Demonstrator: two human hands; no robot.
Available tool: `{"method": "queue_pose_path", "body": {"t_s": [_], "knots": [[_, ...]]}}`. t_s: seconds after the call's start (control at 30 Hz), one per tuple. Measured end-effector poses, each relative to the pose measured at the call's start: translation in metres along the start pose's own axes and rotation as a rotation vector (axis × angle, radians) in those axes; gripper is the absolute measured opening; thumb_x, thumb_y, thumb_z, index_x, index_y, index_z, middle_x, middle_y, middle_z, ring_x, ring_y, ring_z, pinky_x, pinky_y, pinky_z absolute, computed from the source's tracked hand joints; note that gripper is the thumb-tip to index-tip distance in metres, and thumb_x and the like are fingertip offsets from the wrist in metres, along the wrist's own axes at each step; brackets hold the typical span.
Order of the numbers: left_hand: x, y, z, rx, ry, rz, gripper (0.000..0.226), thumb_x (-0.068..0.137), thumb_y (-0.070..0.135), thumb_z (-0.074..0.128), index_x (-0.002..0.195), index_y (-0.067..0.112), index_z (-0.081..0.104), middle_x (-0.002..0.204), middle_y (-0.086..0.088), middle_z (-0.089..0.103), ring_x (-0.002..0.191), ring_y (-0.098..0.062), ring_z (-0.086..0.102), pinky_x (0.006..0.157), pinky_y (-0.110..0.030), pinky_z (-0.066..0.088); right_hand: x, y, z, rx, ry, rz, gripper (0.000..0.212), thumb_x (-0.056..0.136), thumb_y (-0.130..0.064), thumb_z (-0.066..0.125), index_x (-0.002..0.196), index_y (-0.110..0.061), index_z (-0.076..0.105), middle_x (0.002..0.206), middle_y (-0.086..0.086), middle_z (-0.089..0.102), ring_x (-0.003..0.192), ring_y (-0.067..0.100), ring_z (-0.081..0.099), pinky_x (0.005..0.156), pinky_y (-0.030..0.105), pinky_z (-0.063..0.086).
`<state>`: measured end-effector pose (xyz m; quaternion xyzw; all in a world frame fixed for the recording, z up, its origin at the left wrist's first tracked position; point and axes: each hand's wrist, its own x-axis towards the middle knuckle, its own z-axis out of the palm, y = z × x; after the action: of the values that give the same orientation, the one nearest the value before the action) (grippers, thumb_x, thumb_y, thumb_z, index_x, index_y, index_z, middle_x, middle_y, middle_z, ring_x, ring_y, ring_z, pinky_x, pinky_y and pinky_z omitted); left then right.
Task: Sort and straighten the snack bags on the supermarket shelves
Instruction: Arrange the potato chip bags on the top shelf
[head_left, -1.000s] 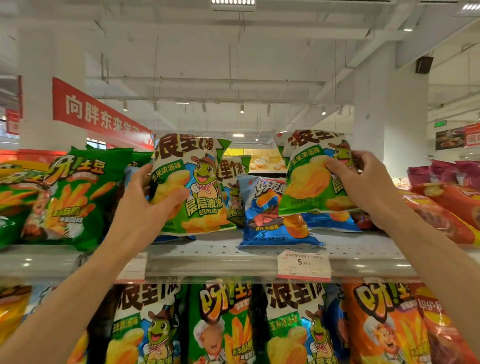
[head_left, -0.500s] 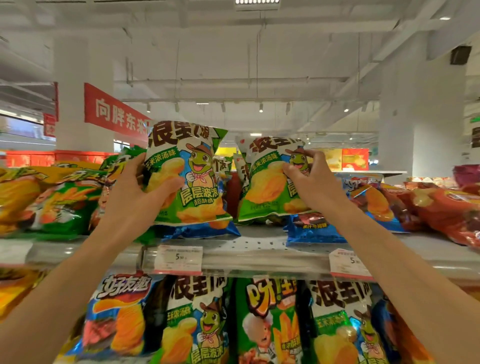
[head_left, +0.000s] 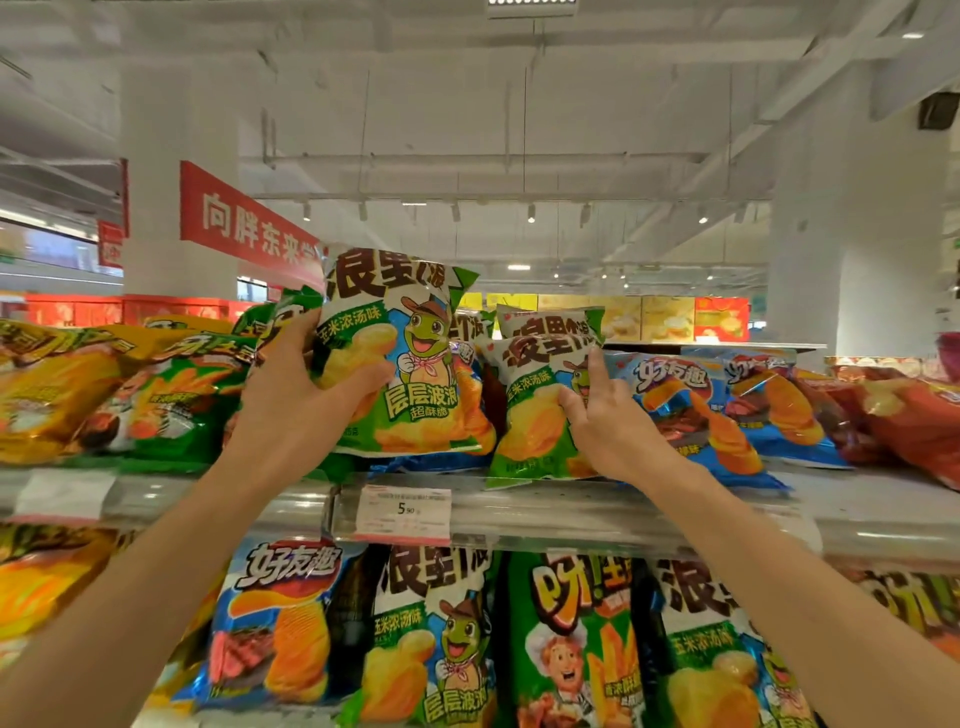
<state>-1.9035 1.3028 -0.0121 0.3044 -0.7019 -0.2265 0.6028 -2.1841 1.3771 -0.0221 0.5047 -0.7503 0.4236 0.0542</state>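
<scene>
Since half a second ago your right hand (head_left: 610, 421) has lowered its green chip bag (head_left: 540, 410) until the bottom edge sits on the top shelf (head_left: 649, 512), just right of the bag your left hand (head_left: 296, 400) holds. Your right thumb presses the bag's front and your forefinger points up along its right edge; the other fingers are hidden behind it, so you cannot tell how they lie. Your left thumb curls across the front of the bigger green bag (head_left: 405, 358), fingers wrapped behind its left edge, keeping it upright above the shelf lip. Both bags look light, air-puffed and slick, with brittle chips inside, so squeezing the middle would likely crush them. Hold by the side seams or the flat top seal, beside your fingertips. A blue bag (head_left: 691, 410) lies flat just right of your right fingers, and 1 price tag (head_left: 404, 508) hangs below.
</scene>
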Motion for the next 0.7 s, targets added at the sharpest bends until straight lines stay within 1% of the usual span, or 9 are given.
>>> {"method": "queue_pose_path", "body": {"t_s": [0.07, 0.1, 0.17, 0.23, 0.33, 0.43, 0.5, 0.63, 0.7], "knots": [[0.0, -0.002, 0.0, -0.012, -0.004, -0.007, 0.077, 0.083, 0.044, 0.08, 0.149, 0.036, 0.04, 0.111, 0.023, 0.057, 0.1, 0.001, 0.059, 0.094, -0.045, 0.058, 0.001, 0.007, 0.002, -0.151, -0.057, 0.012, 0.051, 0.112, -0.024, 0.022, 0.163, -0.024, 0.014, 0.168, 0.025, -0.005, 0.144, 0.052, 0.024, 0.117, 0.058, 0.031], [0.0, -0.003, 0.0, -0.015, -0.003, -0.002, 0.077, 0.084, 0.042, 0.079, 0.149, 0.035, 0.039, 0.106, 0.028, 0.054, 0.096, 0.007, 0.056, 0.091, -0.039, 0.058, 0.001, 0.008, 0.001, -0.164, -0.07, 0.029, 0.052, 0.112, -0.027, 0.021, 0.163, -0.025, 0.012, 0.17, 0.022, -0.005, 0.146, 0.05, 0.021, 0.119, 0.057, 0.029], [0.0, -0.005, 0.002, -0.019, 0.007, 0.008, 0.075, 0.086, 0.037, 0.078, 0.15, 0.031, 0.039, 0.1, 0.033, 0.048, 0.083, 0.016, 0.052, 0.074, -0.017, 0.052, 0.002, 0.008, -0.002, -0.134, -0.057, 0.068, 0.061, 0.11, -0.047, 0.024, 0.164, -0.025, 0.005, 0.167, 0.019, 0.014, 0.149, 0.041, 0.022, 0.122, 0.053, 0.027], [0.0, -0.004, 0.002, -0.032, -0.001, 0.006, 0.071, 0.088, 0.032, 0.077, 0.148, 0.03, 0.041, 0.097, 0.032, 0.048, 0.071, 0.022, 0.056, 0.056, -0.005, 0.044, 0.0, 0.006, -0.006, -0.196, 0.009, -0.023, 0.073, 0.106, -0.057, 0.03, 0.164, -0.021, 0.007, 0.16, 0.019, 0.029, 0.149, 0.036, 0.027, 0.121, 0.05, 0.029], [0.003, -0.008, -0.001, -0.059, -0.004, 0.014, 0.065, 0.088, 0.031, 0.077, 0.144, 0.03, 0.043, 0.1, 0.029, 0.054, 0.07, 0.029, 0.055, 0.051, -0.004, 0.047, -0.001, -0.004, -0.01, -0.218, 0.197, -0.161, 0.067, 0.105, -0.055, 0.041, 0.157, -0.013, 0.034, 0.153, 0.015, 0.041, 0.143, 0.031, 0.038, 0.116, 0.044, 0.035], [0.004, -0.011, -0.006, -0.055, 0.001, 0.028, 0.068, 0.086, 0.038, 0.078, 0.145, 0.034, 0.044, 0.103, 0.028, 0.056, 0.081, 0.017, 0.061, 0.059, -0.009, 0.048, 0.001, -0.029, -0.008, -0.152, 0.315, -0.305, 0.043, 0.103, -0.047, 0.052, 0.129, -0.014, 0.061, 0.126, 0.006, 0.061, 0.117, 0.022, 0.056, 0.099, 0.036, 0.046], [0.004, -0.012, -0.009, -0.06, 0.005, 0.033, 0.068, 0.086, 0.037, 0.078, 0.145, 0.035, 0.043, 0.103, 0.029, 0.056, 0.082, 0.017, 0.061, 0.06, -0.01, 0.048, 0.001, -0.049, 0.002, -0.131, 0.244, -0.354, 0.032, 0.103, -0.043, 0.054, 0.115, -0.016, 0.067, 0.111, 0.001, 0.068, 0.1, 0.016, 0.061, 0.088, 0.032, 0.049], [0.006, -0.012, -0.016, -0.03, 0.02, 0.055, 0.064, 0.087, 0.032, 0.078, 0.141, 0.034, 0.043, 0.103, 0.031, 0.054, 0.076, 0.029, 0.055, 0.054, -0.003, 0.046, 0.009, -0.081, 0.029, -0.158, -0.035, -0.28, 0.039, 0.104, -0.043, 0.053, 0.109, -0.008, 0.07, 0.101, 0.006, 0.072, 0.091, 0.021, 0.066, 0.085, 0.039, 0.057], [0.006, -0.013, -0.022, -0.013, 0.035, 0.055, 0.07, 0.086, 0.036, 0.079, 0.145, 0.033, 0.042, 0.105, 0.029, 0.055, 0.082, 0.018, 0.059, 0.061, -0.007, 0.046, 0.017, -0.09, 0.041, -0.159, -0.144, -0.175, 0.042, 0.104, -0.045, 0.052, 0.096, -0.006, 0.066, 0.084, 0.005, 0.065, 0.073, 0.019, 0.061, 0.065, 0.033, 0.052]]}}
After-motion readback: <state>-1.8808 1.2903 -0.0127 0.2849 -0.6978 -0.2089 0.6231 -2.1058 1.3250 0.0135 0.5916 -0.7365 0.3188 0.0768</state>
